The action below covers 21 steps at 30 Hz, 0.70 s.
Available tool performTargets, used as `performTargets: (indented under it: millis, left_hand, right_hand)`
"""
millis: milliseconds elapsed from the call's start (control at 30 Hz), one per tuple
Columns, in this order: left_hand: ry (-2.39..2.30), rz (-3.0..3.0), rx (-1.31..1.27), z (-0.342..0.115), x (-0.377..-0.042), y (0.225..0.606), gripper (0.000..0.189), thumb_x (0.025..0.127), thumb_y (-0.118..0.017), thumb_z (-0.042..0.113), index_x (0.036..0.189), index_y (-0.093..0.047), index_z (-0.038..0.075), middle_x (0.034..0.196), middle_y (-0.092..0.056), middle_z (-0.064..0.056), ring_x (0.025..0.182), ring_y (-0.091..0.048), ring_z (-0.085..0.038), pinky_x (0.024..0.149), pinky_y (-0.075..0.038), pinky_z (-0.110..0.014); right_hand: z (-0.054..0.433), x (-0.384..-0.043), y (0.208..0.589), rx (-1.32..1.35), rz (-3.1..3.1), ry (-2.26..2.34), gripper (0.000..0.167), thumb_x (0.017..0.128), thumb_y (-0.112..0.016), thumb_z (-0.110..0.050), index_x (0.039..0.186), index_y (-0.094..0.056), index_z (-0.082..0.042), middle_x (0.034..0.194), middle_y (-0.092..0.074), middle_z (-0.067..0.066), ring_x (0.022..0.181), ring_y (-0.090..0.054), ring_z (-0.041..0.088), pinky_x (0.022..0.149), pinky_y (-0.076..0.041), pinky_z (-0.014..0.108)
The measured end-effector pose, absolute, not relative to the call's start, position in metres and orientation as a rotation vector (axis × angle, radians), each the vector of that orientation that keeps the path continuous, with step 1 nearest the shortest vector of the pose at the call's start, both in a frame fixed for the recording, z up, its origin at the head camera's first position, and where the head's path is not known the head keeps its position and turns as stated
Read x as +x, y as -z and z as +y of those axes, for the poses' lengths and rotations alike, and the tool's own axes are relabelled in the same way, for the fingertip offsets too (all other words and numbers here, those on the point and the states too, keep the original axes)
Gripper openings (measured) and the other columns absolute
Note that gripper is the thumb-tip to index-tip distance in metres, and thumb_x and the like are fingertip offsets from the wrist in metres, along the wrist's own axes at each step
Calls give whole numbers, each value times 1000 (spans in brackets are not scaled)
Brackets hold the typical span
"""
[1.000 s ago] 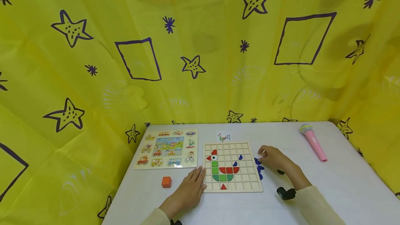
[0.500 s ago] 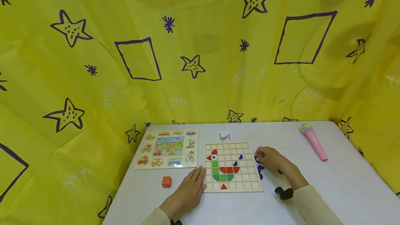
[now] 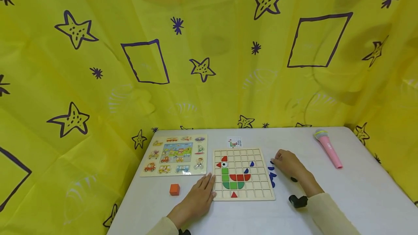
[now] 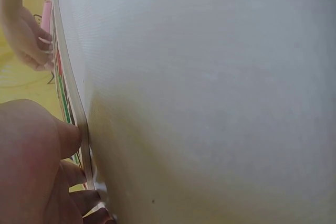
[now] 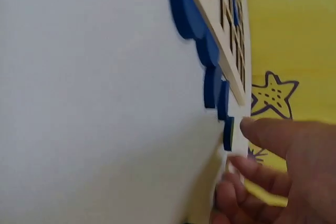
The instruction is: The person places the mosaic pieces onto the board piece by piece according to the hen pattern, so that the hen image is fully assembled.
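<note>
One yellow star-printed curtain [image 3: 176, 93] behind a white surface [image 3: 241, 218], with two wooden boards lying flat on it. At left, a vehicle picture puzzle [image 3: 200, 172]; beside it, a grid board [image 3: 233, 170] with coloured inlay tiles [image 3: 233, 185], red, green and blue, in a bird-like figure. Looks thin, stiff and fairly light, so probably slides at a nudge; best taken by two opposite rims and carried level, or else likely to spill its inlays.

Left hand [image 3: 197, 198] at the grid board's left rim, with straight fingers resting against the edge rather than gripping it. Right hand [image 3: 289, 164] just beyond the right rim, with thumb and forefinger parted and the other fingers loosely bent; no grip visible from the right wrist.

Farther right, well apart, a pink microphone [image 3: 330, 151] lying down; probably smooth plastic, best taken round the handle. Behind the grid board, a small pattern card [image 3: 234, 142], likely flimsy. In front of the puzzle, an orange cube [image 3: 174, 189], probably rigid, easy to pinch by opposite faces.

Smallest of all, five loose blue tiles [image 5: 211, 87] in a row along the grid board's right rim, with the farthest blue tile [image 5: 229, 134] just beside thumb and forefinger, apparently unheld. Look hard, light and a little slippery; best pinched by opposite edges.
</note>
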<state>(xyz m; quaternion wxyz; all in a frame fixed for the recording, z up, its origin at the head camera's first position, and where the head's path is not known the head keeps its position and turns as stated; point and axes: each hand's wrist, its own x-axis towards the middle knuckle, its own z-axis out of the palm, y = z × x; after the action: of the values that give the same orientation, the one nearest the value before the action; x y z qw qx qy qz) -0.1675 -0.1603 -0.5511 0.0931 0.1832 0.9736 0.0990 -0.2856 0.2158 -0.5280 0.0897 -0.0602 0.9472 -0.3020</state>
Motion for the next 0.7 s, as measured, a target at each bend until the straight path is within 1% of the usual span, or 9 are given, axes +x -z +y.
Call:
performTargets:
  millis: [100,167,233,333,467,600,700]
  left_hand:
    - [-300,2888,541,-160,-167,550,66,113,-42,44,169,-26,13,176,-24,-7,160,-27,-32,126,-34,-51]
    - [-302,2888,542,-160,-166,550,65,113,-42,44,169,-26,13,175,-24,-7,160,-27,-32,126,-34,-51]
    - [-303,2888,541,-160,-166,550,65,113,-42,44,169,-26,13,175,-25,-7,160,-27,-32,126,-34,-52]
    - [-299,2891,540,-160,-167,550,65,113,-42,44,169,-26,13,175,-25,-7,160,-28,-32,126,-34,-52]
    - [-295,2889,539,-160,-167,549,66,113,-43,44,169,-26,13,175,-25,-7,160,-28,-32,125,-35,-52]
    - [-290,2883,536,-160,-167,550,66,113,-43,44,169,-26,14,175,-25,-6,160,-28,-32,125,-35,-52]
    - [-285,2885,537,-159,-168,551,66,113,-43,44,169,-26,13,175,-25,-6,160,-28,-31,125,-35,-52]
  right_hand:
    - [213,-284,531,-80,2821,898,27,101,-70,-22,100,-60,3,87,-61,13,81,-57,27,67,-49,37]
    - [212,-284,533,-52,2817,904,25,102,-70,-21,97,-59,2,85,-59,12,80,-56,26,66,-46,35]
    - [211,-283,533,-65,2821,907,21,102,-69,-18,96,-61,0,86,-60,11,81,-56,25,67,-47,35]
    - [210,-283,533,-112,2839,904,17,102,-69,-15,98,-63,1,89,-64,12,83,-57,26,73,-51,40]
    - [210,-283,531,-136,2842,921,19,100,-69,-16,102,-66,3,95,-66,15,87,-58,29,78,-53,45]
    - [211,-282,534,-107,2825,951,23,99,-71,-18,106,-66,3,98,-65,16,90,-58,30,78,-53,45]
    - [211,-283,538,-108,2827,967,22,99,-72,-16,108,-66,3,98,-63,16,91,-57,30,78,-52,44]
